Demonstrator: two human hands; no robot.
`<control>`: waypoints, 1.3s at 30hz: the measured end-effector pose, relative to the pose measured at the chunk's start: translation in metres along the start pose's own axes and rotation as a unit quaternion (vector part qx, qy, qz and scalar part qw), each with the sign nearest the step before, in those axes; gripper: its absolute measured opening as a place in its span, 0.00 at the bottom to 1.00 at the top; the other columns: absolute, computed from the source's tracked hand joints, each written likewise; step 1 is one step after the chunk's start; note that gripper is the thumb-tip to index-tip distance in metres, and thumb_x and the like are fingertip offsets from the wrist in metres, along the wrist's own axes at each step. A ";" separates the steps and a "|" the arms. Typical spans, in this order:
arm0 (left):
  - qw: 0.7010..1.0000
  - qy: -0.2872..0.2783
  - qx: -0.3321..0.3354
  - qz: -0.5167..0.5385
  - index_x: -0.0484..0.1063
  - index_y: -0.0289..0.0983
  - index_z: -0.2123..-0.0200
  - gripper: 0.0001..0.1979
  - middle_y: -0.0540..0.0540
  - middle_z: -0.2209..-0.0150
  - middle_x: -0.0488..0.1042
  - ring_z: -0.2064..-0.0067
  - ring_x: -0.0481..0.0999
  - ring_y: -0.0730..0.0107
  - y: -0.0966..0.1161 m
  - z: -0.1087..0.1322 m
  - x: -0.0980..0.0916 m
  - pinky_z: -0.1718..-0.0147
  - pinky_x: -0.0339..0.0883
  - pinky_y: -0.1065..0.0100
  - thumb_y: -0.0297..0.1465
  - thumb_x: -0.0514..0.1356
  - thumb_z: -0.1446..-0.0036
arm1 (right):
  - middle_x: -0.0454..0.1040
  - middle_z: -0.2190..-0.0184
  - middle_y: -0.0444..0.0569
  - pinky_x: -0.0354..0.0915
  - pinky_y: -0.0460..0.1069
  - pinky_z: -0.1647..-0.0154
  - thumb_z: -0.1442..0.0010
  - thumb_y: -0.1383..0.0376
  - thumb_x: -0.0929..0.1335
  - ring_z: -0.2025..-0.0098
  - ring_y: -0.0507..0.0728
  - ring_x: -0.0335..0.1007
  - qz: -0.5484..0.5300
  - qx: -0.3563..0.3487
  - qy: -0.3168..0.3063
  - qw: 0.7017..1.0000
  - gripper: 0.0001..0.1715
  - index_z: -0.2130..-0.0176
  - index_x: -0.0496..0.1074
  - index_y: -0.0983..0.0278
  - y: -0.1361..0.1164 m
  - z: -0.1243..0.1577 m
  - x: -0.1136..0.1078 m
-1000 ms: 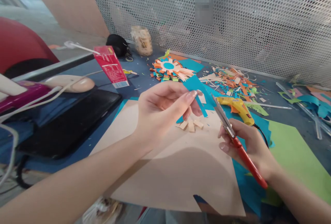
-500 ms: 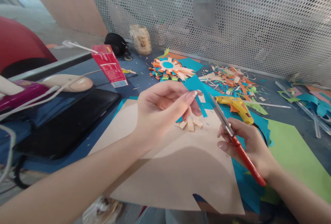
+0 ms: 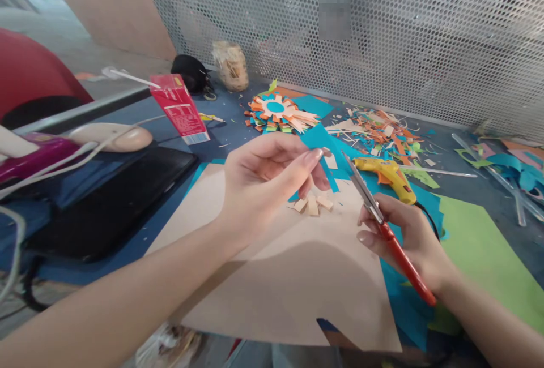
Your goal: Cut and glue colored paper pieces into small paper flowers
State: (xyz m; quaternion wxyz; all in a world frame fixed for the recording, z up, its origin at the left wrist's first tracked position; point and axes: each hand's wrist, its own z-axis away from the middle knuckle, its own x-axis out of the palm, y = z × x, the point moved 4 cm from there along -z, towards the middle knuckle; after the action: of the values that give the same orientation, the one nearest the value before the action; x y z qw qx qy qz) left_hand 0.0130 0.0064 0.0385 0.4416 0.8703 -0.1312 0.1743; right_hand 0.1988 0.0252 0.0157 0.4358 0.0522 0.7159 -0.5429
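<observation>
Between thumb and fingers, my left hand point(image 3: 272, 172) pinches a piece of blue paper point(image 3: 315, 137) with a narrow cut strip hanging from it. My right hand point(image 3: 403, 232) is closed around a pair of red-handled scissors point(image 3: 402, 255), its blades pointing up and left, a little apart from the blue paper. Below both hands lies a large beige paper sheet point(image 3: 289, 289) with a notch cut in its near edge. Small folded beige paper pieces point(image 3: 313, 205) rest on it just under the left hand.
A yellow glue gun point(image 3: 385, 172) lies beyond my right hand. Behind are a layered paper flower point(image 3: 276, 108) and a heap of paper scraps point(image 3: 386, 130). Green paper point(image 3: 488, 249) is at right. On the left stand a pink drink carton point(image 3: 181, 108) and a black tablet-like slab point(image 3: 114, 204).
Almost nothing differs. Both hands, the blue paper and the scissors keep nearly the same place, with only a slight shift of the view.
</observation>
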 end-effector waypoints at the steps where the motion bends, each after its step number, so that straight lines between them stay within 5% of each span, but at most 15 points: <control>1: 1.000 0.002 0.000 0.001 0.75 0.37 0.73 0.05 0.54 0.80 0.75 0.80 0.70 0.80 0.000 0.000 0.000 0.84 0.62 0.78 0.23 0.62 0.49 | 0.60 0.79 0.41 0.53 0.47 0.79 0.48 0.55 0.66 0.77 0.50 0.56 0.000 -0.001 0.000 1.000 0.15 0.73 0.60 0.62 0.000 0.000 0.000; 39: 1.000 0.005 0.009 -0.029 0.74 0.38 0.73 0.03 0.53 0.79 0.75 0.79 0.72 0.78 0.000 0.000 -0.003 0.84 0.63 0.78 0.25 0.62 0.49 | 0.60 0.80 0.41 0.51 0.46 0.80 0.49 0.55 0.66 0.78 0.50 0.54 0.020 0.016 0.004 1.000 0.17 0.76 0.57 0.62 0.000 -0.003 0.000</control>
State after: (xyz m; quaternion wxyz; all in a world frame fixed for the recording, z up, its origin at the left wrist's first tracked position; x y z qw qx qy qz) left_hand 0.0106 0.0068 0.0372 0.4393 0.8768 -0.1022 0.1669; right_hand 0.1967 0.0273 0.0158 0.4428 0.0752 0.7079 -0.5451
